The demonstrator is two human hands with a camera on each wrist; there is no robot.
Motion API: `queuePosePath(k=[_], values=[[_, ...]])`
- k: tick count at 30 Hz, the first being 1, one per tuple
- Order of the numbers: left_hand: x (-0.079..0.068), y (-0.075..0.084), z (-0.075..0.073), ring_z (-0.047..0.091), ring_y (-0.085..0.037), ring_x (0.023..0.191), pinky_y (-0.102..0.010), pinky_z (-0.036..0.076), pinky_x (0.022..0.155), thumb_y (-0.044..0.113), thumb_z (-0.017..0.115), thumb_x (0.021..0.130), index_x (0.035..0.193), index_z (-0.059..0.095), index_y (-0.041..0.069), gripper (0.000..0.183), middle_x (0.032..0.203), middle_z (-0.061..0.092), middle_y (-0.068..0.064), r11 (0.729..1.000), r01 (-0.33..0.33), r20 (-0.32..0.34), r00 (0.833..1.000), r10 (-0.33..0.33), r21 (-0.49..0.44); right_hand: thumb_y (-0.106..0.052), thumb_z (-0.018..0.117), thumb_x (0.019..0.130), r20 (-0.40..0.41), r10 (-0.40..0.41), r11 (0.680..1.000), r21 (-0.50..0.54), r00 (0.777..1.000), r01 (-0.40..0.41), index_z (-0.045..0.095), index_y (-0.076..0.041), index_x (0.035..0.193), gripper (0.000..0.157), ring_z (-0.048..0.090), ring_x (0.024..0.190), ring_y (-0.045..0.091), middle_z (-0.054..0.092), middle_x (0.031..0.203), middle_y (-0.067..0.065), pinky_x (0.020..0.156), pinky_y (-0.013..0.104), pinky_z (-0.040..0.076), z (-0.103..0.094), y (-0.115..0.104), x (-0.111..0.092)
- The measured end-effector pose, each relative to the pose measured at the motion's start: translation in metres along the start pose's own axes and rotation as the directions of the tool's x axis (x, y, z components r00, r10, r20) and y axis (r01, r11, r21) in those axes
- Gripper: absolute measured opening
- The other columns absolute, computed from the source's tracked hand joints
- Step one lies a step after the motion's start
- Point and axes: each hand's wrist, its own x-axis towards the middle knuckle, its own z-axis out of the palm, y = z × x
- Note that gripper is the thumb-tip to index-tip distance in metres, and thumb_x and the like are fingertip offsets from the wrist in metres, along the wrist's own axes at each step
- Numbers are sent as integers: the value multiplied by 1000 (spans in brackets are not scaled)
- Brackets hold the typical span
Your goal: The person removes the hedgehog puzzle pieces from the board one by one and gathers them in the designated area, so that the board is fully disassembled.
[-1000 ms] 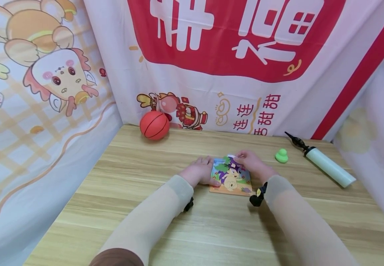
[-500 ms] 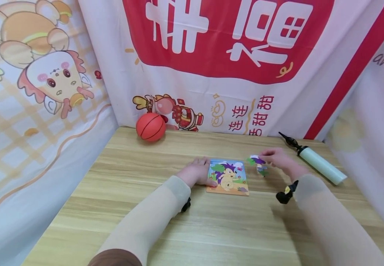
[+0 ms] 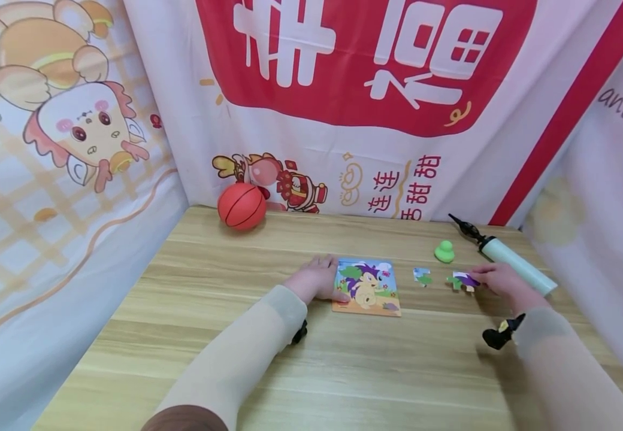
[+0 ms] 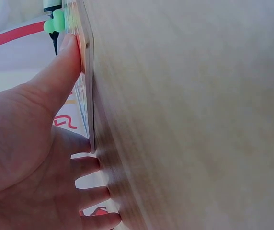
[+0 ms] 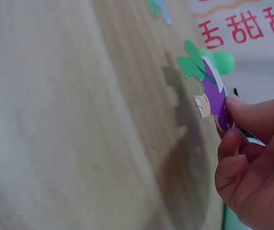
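A square jigsaw puzzle (image 3: pixel 368 287) with a cartoon hedgehog picture lies flat on the table. My left hand (image 3: pixel 315 280) rests at its left side, with the thumb (image 4: pixel 65 62) on the picture face and the straight fingers reaching along the edge to the tabletop. To the right of the puzzle, my right hand (image 3: pixel 497 280) pinches a loose puzzle piece (image 5: pixel 212 91) coloured purple, green and white between thumb and fingertips. In the right wrist view this piece is tilted, its shadow on the wood. Another puzzle piece (image 3: pixel 422 277), blue and green, lies between the puzzle and my right hand.
A small green rubber-like toy (image 3: pixel 444 252) stands behind the pieces. A pale green hand pump (image 3: pixel 516 263) with a black nozzle lies at the right. The red toy basketball (image 3: pixel 242 206) sits at the table's back left corner, near the printed cloth (image 3: pixel 290 137).
My right hand has moved right, away from the puzzle, carrying the purple and green piece. The blue and green piece now lies apart on the table. My left hand stays by the puzzle.
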Motion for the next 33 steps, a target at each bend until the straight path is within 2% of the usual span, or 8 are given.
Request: queuePosePath(k=[7,14,18,21,24,26,31,33], values=[[-2,1,-1,4,-34,149,-46,9,119,72,58,84,160,9,12,108,165,6,-7,998,-28,2,1000,28,64,-16,60,99,-53,20,998,52,998,-17,65,6,123,32,54,77,15,62,81,-4,66,30,47,4,19,6],[0,1,-1,6,-36,149,-48,11,119,73,59,83,160,11,12,109,165,8,-7,998,-27,0,1000,27,62,-17,56,102,-71,51,997,69,996,-46,57,6,133,39,52,76,16,58,81,0,65,31,47,6,20,11],[2,1,0,7,-36,148,-48,11,118,73,58,83,160,11,12,109,165,8,-7,997,-22,1,1000,22,75,-20,55,102,-70,56,996,74,996,-51,52,2,140,44,52,82,18,63,89,-4,69,31,46,7,17,12],[3,1,0,7,-36,148,-47,11,119,73,59,82,160,11,13,110,165,8,-6,997,-19,0,1000,19,76,-25,55,103,-66,52,996,82,996,-47,49,1,143,48,51,93,22,66,108,1,75,32,45,8,13,11],[2,1,0,7,-36,148,-47,11,119,74,59,82,160,11,13,110,165,8,-6,997,-17,-1,1000,17,73,-30,55,102,-58,32,997,77,998,-28,48,0,144,52,52,104,27,59,126,14,82,34,46,12,5,11],[2,0,0,7,-36,149,-47,11,119,73,59,82,160,11,13,110,165,8,-6,998,-17,-4,1000,17,68,-33,54,103,-67,-11,999,45,998,14,49,0,143,52,52,109,29,54,134,21,83,35,46,16,-4,11],[3,-1,1,7,-36,149,-46,11,119,74,60,81,160,11,14,111,165,8,-6,998,-17,-12,1000,18,61,-30,57,102,-129,-132,990,34,983,137,54,1,138,48,51,112,33,52,135,24,87,40,47,36,-40,11],[4,-1,2,7,-35,149,-46,11,119,74,60,81,160,10,14,111,165,8,-5,998,-16,-12,1000,17,64,-29,59,101,-124,-154,985,52,980,162,56,1,136,47,50,115,35,52,135,23,93,45,46,46,-58,10]])
